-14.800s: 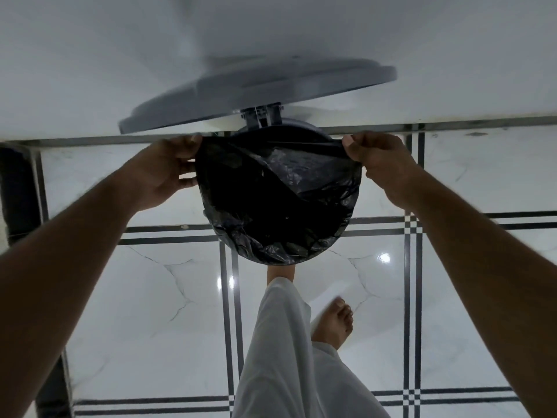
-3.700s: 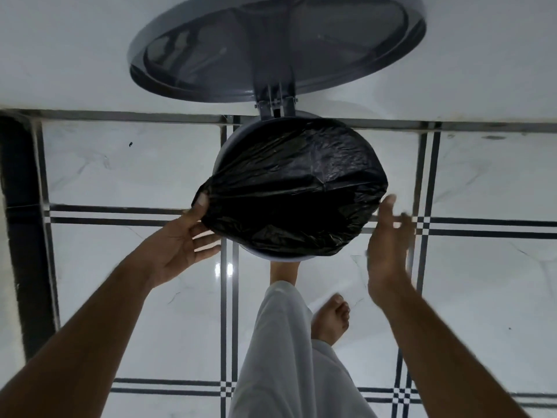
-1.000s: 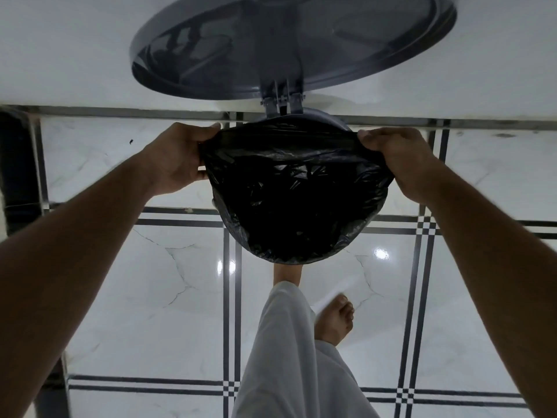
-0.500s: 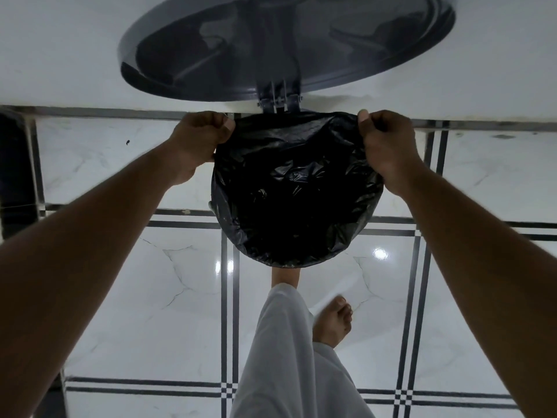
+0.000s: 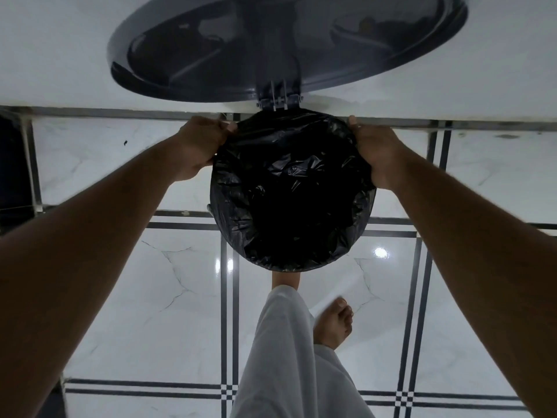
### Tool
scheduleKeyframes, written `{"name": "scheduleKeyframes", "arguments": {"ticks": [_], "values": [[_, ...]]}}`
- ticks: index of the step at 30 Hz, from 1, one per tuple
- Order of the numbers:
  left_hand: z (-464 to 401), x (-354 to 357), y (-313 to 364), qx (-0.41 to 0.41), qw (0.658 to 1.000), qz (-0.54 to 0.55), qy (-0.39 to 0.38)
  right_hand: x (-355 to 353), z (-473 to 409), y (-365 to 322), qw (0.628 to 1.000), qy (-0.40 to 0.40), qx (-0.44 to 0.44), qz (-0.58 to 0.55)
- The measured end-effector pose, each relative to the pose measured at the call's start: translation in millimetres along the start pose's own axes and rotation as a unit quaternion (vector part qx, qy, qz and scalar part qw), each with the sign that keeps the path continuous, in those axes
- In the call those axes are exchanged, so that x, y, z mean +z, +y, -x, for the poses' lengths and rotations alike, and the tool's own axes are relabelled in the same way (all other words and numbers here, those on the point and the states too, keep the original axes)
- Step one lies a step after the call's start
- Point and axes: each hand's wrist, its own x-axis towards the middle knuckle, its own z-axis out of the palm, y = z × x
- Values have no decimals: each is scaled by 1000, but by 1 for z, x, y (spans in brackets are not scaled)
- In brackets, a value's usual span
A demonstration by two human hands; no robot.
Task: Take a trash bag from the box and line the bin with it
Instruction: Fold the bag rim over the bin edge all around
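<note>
Black trash bag (image 5: 292, 194) sits in the pedal bin, mouth folded over the rim; left hand (image 5: 197, 146) pinches its hem at 10 o'clock, right hand (image 5: 373, 152) at 2. Film looks thin, light, slippery and tearable, so grip bunched hem, not a single layer.

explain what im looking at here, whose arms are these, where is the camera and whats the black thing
There is no machine here. The camera is worn on a person's head and looks forward and down, so the two bare arms reaching away from you are that person's own.

The black thing is a trash bag spread over the mouth of a round pedal bin, of which only a sliver of rim shows. The grey disc above it is the bin's hinged lid, standing open against the white wall.

The left hand grips the bag's edge on one side and the right hand grips it on the other, near the hinge.

Below is a glossy white tiled floor with dark lines, the person's white trouser leg and a bare foot.
</note>
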Motion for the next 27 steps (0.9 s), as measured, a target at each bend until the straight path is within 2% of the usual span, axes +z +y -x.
{"name": "scheduleKeyframes", "arguments": {"ticks": [5, 8, 11, 14, 16, 19, 22, 27], "values": [[-22, -6, -8, -40, 998, -40, -29, -15, -13, -2, 994, -97, 40, 40], [-27, -13, -12, -71, 994, -50, -72, -18, -12, 0, 995, -82, 24, 60], [-8, -14, -11, -65, 994, -58, -70, -27, -2, 9, 998, -53, 2, 27], [6, -10, -18, -55, 998, 9, -30, -36, 20, 25, 998, 31, -13, -48], [23, -4, -25, -54, 996, 66, 15, -39, 45, 44, 995, 58, -4, -82], [52, -1, -48, -85, 988, 124, 28, -37, 80, 79, 990, 62, 18, -129], [80, 1, -77, -117, 978, 169, -19, -32, 99, 105, 984, 68, 56, -152], [89, 6, -87, -125, 974, 188, -14, -27, 118, 125, 967, 52, 101, -230]]}}
